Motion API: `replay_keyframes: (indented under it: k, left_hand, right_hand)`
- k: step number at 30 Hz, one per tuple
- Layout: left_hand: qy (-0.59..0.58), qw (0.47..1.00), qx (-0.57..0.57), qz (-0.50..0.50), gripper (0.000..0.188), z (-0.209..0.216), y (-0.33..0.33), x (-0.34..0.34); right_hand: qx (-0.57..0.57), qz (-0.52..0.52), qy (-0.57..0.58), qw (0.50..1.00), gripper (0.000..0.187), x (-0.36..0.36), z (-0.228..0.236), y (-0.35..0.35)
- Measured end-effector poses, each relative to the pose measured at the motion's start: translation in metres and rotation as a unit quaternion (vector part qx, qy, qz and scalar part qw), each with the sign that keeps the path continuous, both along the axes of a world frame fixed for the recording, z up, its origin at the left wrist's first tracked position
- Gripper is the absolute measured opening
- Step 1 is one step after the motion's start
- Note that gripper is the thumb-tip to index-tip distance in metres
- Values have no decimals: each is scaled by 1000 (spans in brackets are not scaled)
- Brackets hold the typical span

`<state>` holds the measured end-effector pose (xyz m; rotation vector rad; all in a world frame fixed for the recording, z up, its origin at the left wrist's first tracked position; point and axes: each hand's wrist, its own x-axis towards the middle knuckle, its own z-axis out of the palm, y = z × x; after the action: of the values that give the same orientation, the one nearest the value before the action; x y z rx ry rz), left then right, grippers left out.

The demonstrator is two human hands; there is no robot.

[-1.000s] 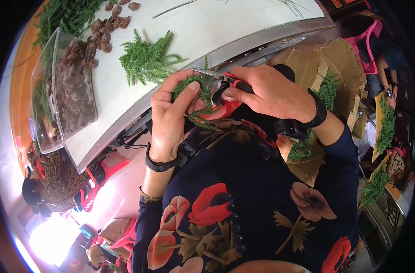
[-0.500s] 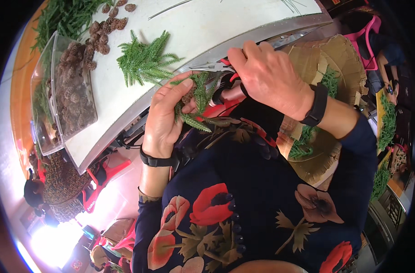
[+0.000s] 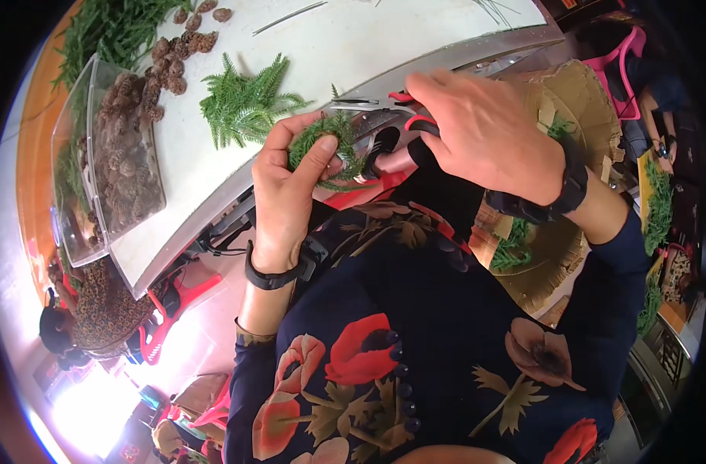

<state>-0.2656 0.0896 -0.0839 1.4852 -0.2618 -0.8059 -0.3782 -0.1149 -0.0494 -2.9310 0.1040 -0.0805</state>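
My left hand (image 3: 285, 189) grips a small bunch of green fir sprigs (image 3: 326, 139) at the near edge of the white table (image 3: 345, 39). My right hand (image 3: 488, 135) is closed on red-handled pliers (image 3: 395, 127), whose jaws lie right beside the bunch. A thin wire (image 3: 353, 100) runs across the table edge next to the pliers. Both wrists wear black bands.
A pile of green sprigs (image 3: 244, 104) lies on the table. A clear plastic box (image 3: 109, 166) holds pine cones, with loose cones (image 3: 175, 50) beside it. More greenery (image 3: 109, 27) is at the far left. Cardboard boxes (image 3: 569, 100) with greens stand on the right. Another person (image 3: 90, 309) sits below left.
My right hand has moved up and to the right with the pliers. My left hand has lifted the sprig bunch closer to the table edge.
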Motion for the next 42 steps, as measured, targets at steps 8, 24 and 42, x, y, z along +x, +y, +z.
replay_keyframes:
  k: [8,24,42]
  left_hand:
    - [-54,998,-22,-18,27,-2,1,-4]
    - [119,990,-62,-32,34,-3,5,0]
    - [-25,999,13,-35,24,4,1,-4]
  right_hand:
    - [361,32,178,915,40,9,-6,-1]
    - [253,61,117,958,37,1,-14,0]
    - [175,7,129,976,36,-7,-11,11]
